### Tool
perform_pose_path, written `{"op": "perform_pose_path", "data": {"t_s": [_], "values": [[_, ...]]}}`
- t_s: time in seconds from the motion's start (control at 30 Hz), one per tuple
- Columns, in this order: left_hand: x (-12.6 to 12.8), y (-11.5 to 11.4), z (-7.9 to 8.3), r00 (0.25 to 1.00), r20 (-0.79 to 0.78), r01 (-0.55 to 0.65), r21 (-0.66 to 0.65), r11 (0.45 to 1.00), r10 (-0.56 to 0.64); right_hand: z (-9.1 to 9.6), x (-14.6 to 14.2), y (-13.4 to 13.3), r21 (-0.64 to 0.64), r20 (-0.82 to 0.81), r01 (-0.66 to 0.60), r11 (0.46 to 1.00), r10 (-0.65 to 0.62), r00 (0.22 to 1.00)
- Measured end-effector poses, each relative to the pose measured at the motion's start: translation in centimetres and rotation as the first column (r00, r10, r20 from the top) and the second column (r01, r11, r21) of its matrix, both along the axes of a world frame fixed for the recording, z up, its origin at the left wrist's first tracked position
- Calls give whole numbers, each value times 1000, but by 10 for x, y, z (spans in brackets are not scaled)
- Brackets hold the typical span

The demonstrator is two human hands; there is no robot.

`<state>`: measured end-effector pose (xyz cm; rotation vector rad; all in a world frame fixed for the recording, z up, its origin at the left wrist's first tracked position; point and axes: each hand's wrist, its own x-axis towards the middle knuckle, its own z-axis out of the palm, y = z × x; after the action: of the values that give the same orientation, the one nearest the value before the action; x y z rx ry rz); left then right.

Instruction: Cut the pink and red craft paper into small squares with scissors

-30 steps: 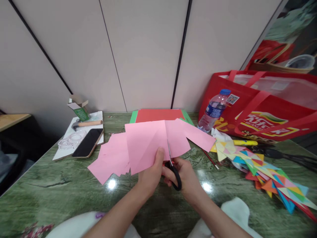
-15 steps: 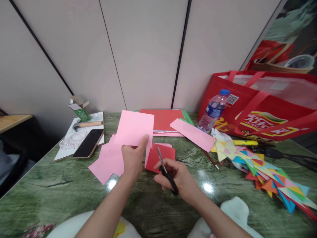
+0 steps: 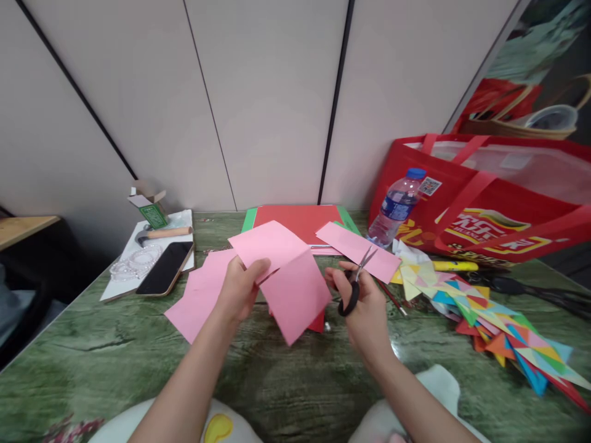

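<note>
Between the thumb and fingers of my left hand [image 3: 242, 286] is a sheet of pink paper [image 3: 295, 271], raised above the table and folded or partly split along a slanting line. One half of it hangs down toward me. My right hand [image 3: 367, 307] has the black-handled scissors [image 3: 355, 286], their metal blades pointing up and away, clear of the held sheet. Under the sheet a piece of red paper [image 3: 317, 323] shows only at its edge. More pink sheets [image 3: 198, 298] lie left of my left hand, and a pink strip [image 3: 357, 246] lies behind the scissors.
Red and green paper [image 3: 300, 221] is stacked against the wall. To the right are a water bottle [image 3: 397, 206], a red bag [image 3: 462, 197], a yellow marker [image 3: 455, 266] and folded colourful paper [image 3: 498, 314]. At left lie a phone [image 3: 166, 267], a hammer [image 3: 166, 233] and a small box [image 3: 152, 206].
The pink sheet has opened out, with one half now hanging down to the right over the red paper. My right hand has moved right and up with the scissors.
</note>
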<state>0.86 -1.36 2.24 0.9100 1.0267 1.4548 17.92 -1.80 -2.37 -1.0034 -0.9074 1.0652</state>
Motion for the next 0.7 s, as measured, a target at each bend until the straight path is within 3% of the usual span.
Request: {"op": "perform_pose_path", "data": {"t_s": [0.07,0.2,0.37,0.43,0.53,0.63,0.7], "values": [[-6,-1,3,987,-6,157,-95,983,-158,-2,0,1,-27,-81,-34,999,31,996],[-12,-3,2,902,-34,413,-219,884,-430,-2,-1,1,-145,-194,-183,972,153,969],[-5,-2,0,813,14,572,-207,793,-583,3,-2,-3,-155,-306,-508,847,448,840],[0,-2,1,854,70,519,-163,839,-515,5,-2,-4,-174,-382,-568,805,476,792],[7,-2,0,961,27,276,-119,954,-274,4,-1,-4,-201,-547,-595,779,414,727],[12,-6,-6,989,-104,98,-70,993,-105,1,1,1,-198,-723,-551,811,259,640],[16,-10,-10,973,-201,111,-11,994,-111,-1,2,4,-214,-777,-500,839,164,608]]}}
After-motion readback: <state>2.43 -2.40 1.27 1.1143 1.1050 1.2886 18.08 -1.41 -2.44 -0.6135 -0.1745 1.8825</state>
